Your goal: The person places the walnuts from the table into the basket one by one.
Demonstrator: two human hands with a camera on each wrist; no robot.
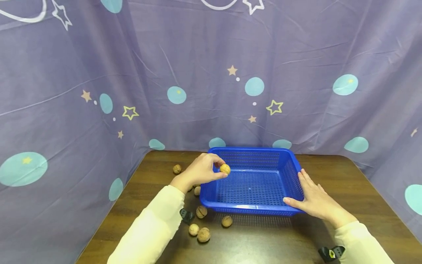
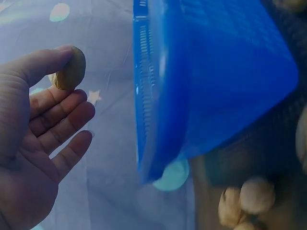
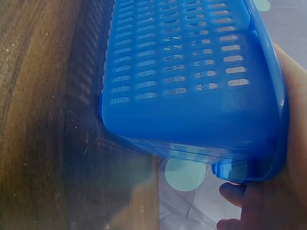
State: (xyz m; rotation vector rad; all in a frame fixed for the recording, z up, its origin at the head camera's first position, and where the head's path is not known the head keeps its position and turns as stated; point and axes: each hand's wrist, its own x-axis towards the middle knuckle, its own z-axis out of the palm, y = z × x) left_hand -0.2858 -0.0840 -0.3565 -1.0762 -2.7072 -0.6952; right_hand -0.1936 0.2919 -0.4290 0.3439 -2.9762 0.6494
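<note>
While pinching a yellowish-tan, rounded, seamed walnut (image 1: 225,169) in the left grip (image 1: 206,169), holds it above the blue basket's (image 1: 244,207) ten o'clock edge; rests the straight-fingered right grip (image 1: 314,198) at four o'clock.

The left hand (image 1: 205,169) pinches; the right hand (image 1: 314,197) rests, its thumb (image 1: 294,202) spread.

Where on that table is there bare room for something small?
The wooden table is bare right of the blue plastic basket, beyond the right hand, and in front, between the loose walnuts and the right sleeve. The basket's floor looks bare too. Left of the basket is crowded: walnuts lie there, and the left sleeve crosses.
</note>
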